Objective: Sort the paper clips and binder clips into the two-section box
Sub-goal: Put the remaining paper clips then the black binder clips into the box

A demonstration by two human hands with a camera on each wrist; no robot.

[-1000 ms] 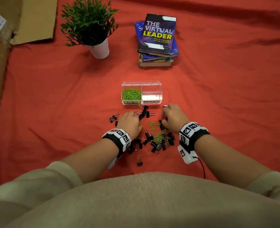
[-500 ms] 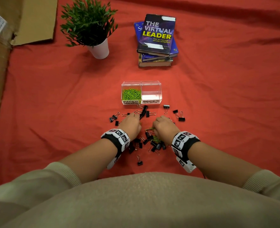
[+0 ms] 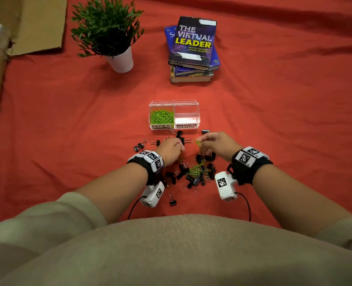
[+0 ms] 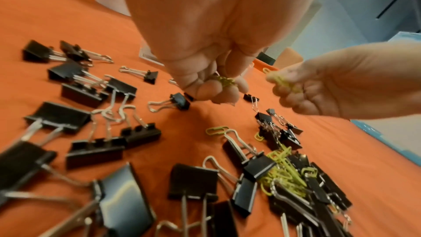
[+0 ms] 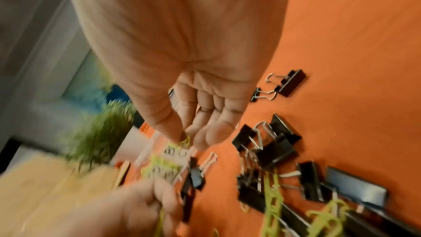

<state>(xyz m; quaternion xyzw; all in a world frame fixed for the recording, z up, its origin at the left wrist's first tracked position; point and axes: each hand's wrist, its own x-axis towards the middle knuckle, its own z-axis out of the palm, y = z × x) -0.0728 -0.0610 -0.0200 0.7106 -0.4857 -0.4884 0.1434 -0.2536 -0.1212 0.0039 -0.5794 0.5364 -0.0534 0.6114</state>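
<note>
Red cloth (image 3: 274,120) covers the bench, with one clear plastic two-section box (image 3: 198,112) whose long side runs left to right; its left half is full of green paper clips (image 3: 161,117), and three stacked books (image 3: 192,50) and one potted plant (image 3: 107,32) stand behind. Too many black binder clips (image 3: 193,180) to count lie mixed with more green clips just in front. The left hand (image 3: 170,148) curls its grip around a few green clips, mostly hidden, and the right hand (image 3: 217,144) pinches a small bunch, blurred.
</note>
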